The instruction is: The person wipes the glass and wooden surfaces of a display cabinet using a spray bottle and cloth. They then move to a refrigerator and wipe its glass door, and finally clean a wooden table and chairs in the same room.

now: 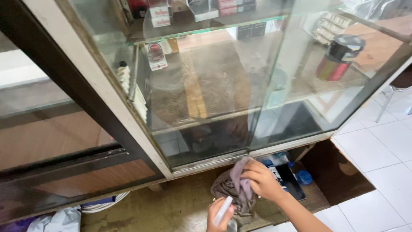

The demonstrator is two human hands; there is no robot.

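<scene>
Right hand: the right hand (pixel 262 179) is closed on a cloth (pixel 237 187), pinching the greyish-purple fabric between fingers and thumb and pressing it against the bottom edge of the glass (pixel 206 99), just at the frame (pixel 214 161).
Left hand: the left hand (pixel 219 213) sits low at the bottom edge of the view, fingers wrapped around a white spray bottle (pixel 223 210); only its slim top shows clearly, tilted toward the cloth.
Cloth: bunched and crumpled, it hangs from the right hand down to just beside the left hand, its lower folds brownish.
Glass: sliding panes of a display cabinet, dusty and streaked, with a pale frame along the bottom and left side.
Shelves: small boxes (pixel 157 56) stand behind the glass at upper left; a red tin with a dark lid (pixel 340 58) stands on a shelf at upper right.
Under the cabinet: a dark flat tray (pixel 294 184) and a blue cap (pixel 304 177) lie near the right hand, partly hidden by it.
Floor: white tiles (pixel 377 154) to the right; a grimy surface below the cabinet, with a white cable (pixel 103 205) at lower left.
</scene>
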